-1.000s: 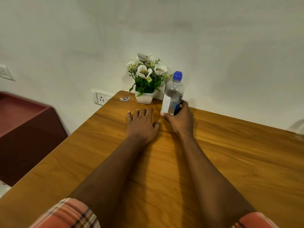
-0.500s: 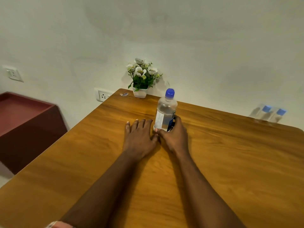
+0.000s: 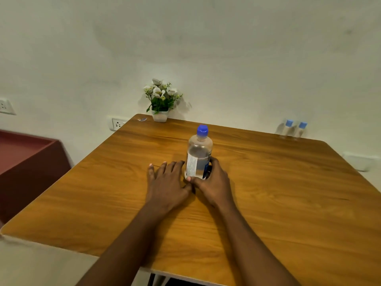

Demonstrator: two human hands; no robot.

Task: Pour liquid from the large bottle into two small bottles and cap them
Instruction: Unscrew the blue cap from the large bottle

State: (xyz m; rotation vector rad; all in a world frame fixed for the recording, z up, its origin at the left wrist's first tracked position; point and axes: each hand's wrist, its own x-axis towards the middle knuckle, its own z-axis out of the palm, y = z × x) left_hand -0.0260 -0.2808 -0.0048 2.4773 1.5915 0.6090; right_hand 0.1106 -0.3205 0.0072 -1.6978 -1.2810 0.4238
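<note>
The large clear bottle (image 3: 198, 155) with a blue cap and a white label stands upright near the middle of the wooden table (image 3: 288, 203). My right hand (image 3: 213, 183) grips its lower part, thumb and fingers curled round the base. My left hand (image 3: 166, 182) rests flat on the table just left of the bottle, fingers straight. Two small clear bottles with blue caps, one (image 3: 287, 129) beside the other (image 3: 301, 130), stand upright at the far right edge of the table against the wall.
A white pot of artificial flowers (image 3: 159, 102) stands at the far left corner of the table. A dark red cabinet (image 3: 26, 162) sits to the left, below table height. Wall sockets (image 3: 117, 124) are behind the table's left corner.
My right hand has drawn the large bottle away from the flower pot toward me, to the table's middle. My left hand slid back alongside. The two small bottles came into view.
</note>
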